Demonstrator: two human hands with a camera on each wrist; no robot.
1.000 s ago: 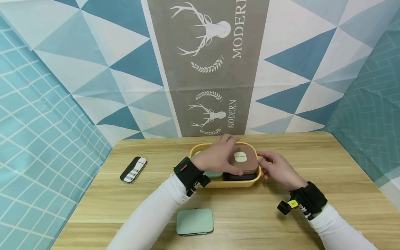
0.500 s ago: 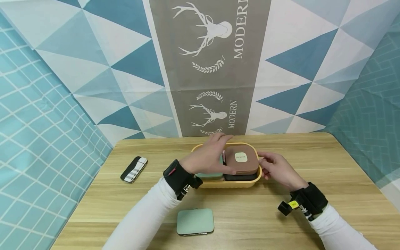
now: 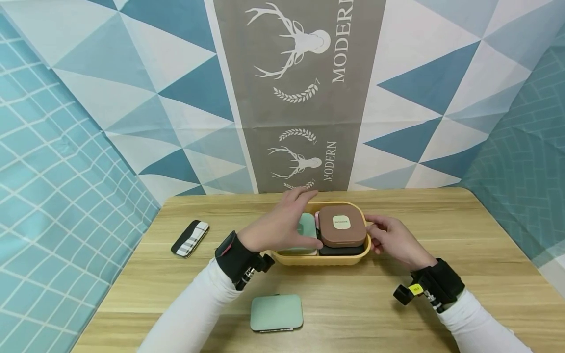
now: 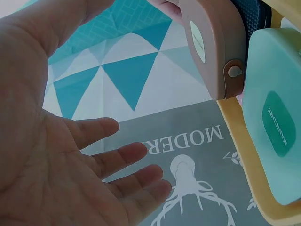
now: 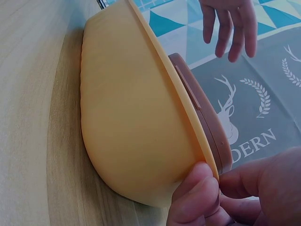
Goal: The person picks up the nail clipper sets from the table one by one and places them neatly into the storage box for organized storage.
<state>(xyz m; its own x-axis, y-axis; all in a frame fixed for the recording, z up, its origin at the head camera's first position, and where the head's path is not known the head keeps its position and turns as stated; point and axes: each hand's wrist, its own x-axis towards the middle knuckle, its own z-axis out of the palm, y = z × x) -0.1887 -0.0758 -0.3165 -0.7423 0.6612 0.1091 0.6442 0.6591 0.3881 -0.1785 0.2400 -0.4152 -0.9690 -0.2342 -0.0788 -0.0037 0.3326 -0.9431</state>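
We list one yellow basket (image 3: 318, 261); inside it, a brown case (image 3: 343, 238) atop a black case (image 3: 342, 251), beside a mint-green case (image 4: 261, 84). Left hand (image 3: 279, 226): fingers spread, above the basket. Right hand (image 3: 394, 240): pinching the basket's rim.

A wooden tabletop (image 3: 344, 304) with pale, streaky grain and rounded far corners sits before a back covering (image 3: 423, 98) of white, pale blue and deeper blue triangles, split by a grey panel (image 3: 300, 112) bearing white stag heads, leafy sprigs and the word MODERN turned sideways; at left hangs a rippled turquoise sheet (image 3: 57, 171) with white grid lines, at right a teal covering (image 3: 521, 162) patterned like brickwork, under soft light
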